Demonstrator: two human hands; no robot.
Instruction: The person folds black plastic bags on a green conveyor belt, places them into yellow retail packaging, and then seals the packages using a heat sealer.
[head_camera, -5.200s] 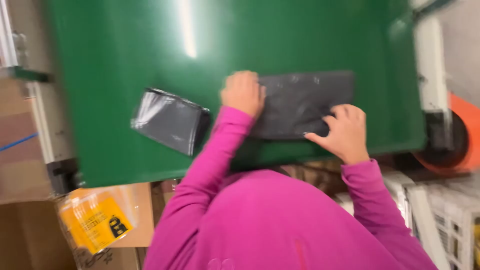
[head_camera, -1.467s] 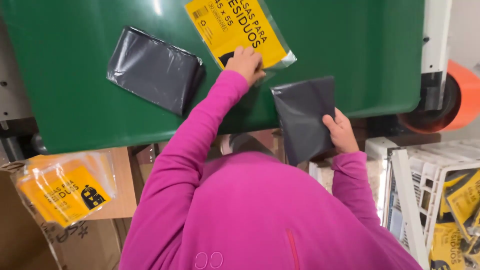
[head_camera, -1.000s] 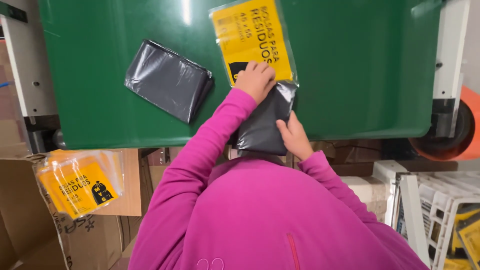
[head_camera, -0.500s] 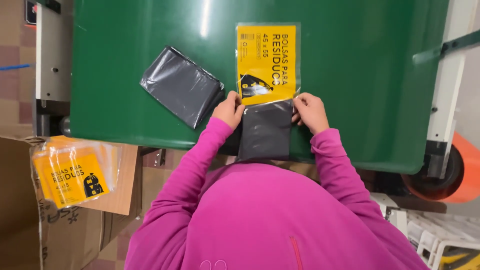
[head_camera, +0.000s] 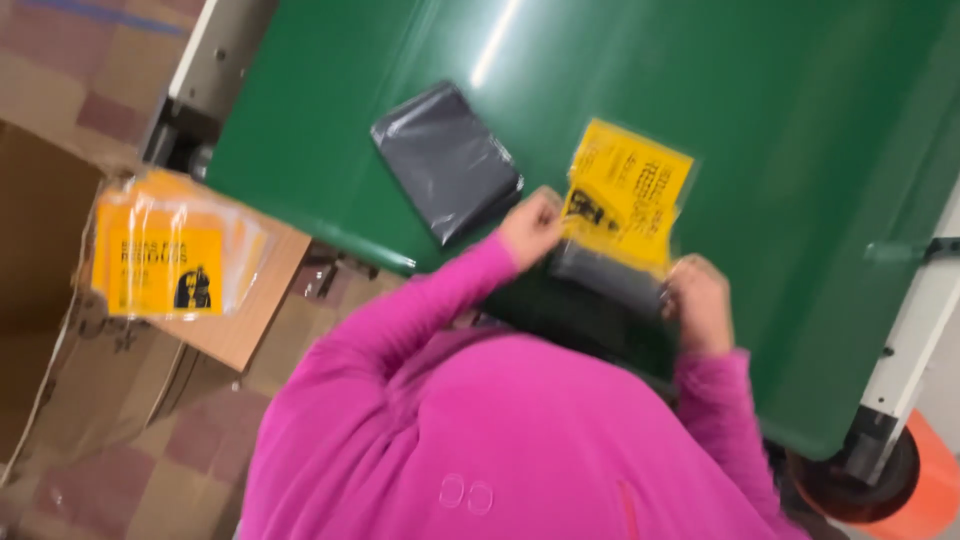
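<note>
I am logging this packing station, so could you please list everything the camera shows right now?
Green work surface: one, green, fills the upper middle and right.
Folded grey bag pack: one, dark grey, lies on the green surface left of the hands.
Yellow-labelled clear sleeve: one, yellow and clear, on the green surface, held at its near end by both hands.
Grey bag pack at the sleeve's mouth: one, dark grey, between the hands; how far inside is blurred.
Stack of yellow-labelled packets: one stack, yellow, on a cardboard box flap at left.
Cardboard box: one, brown, lower left.
Orange wheel-like part: one, orange, bottom right corner.
Left hand: pink sleeve, grips the sleeve's left edge.
Right hand: pink sleeve, grips its right edge.
</note>
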